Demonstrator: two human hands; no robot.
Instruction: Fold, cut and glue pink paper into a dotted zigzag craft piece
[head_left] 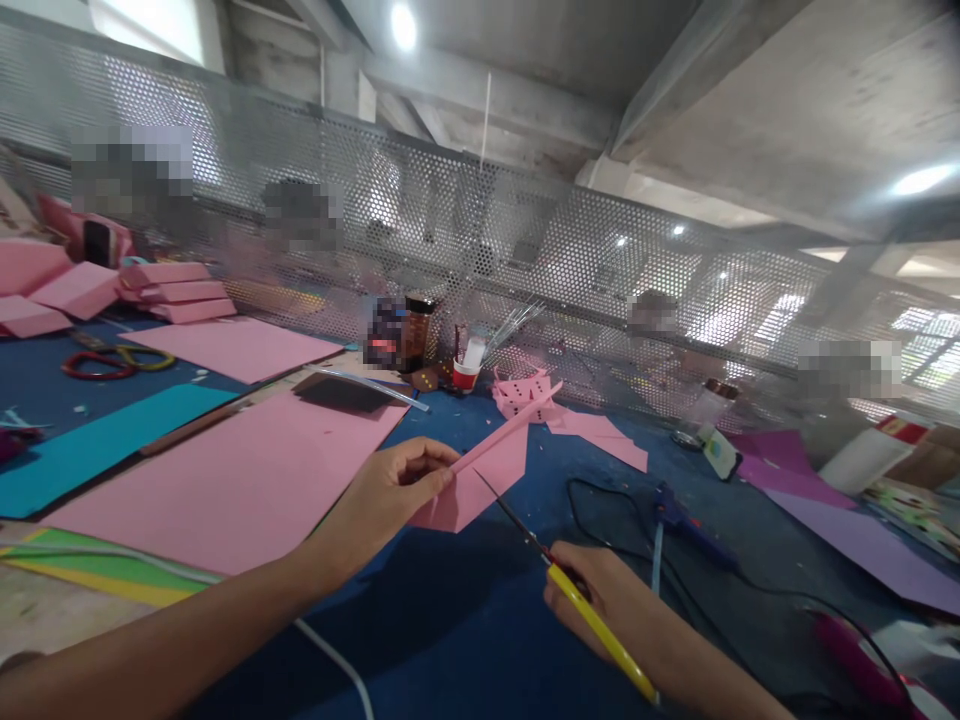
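Note:
My left hand (401, 490) pinches a folded piece of pink paper (491, 475) between thumb and fingers, with a raised flap along its upper edge. In my right hand (600, 590) is a pair of scissors (600, 630) with a yellow handle, closed in the fingers. Their thin blades reach up to the pink paper and meet it near its middle. Behind the paper stands a pink cut-out piece with dark dots (517, 393). Pink paper scraps (600, 436) lie beside it.
Large pink sheets (247, 480) and a teal strip (112, 445) lie left, near other scissors (116, 360). A blue glue gun (694, 530) with its cable lies right, before purple sheets (862, 540). A perforated metal screen (465, 250) runs behind a jar (418, 330) and a cup (466, 373).

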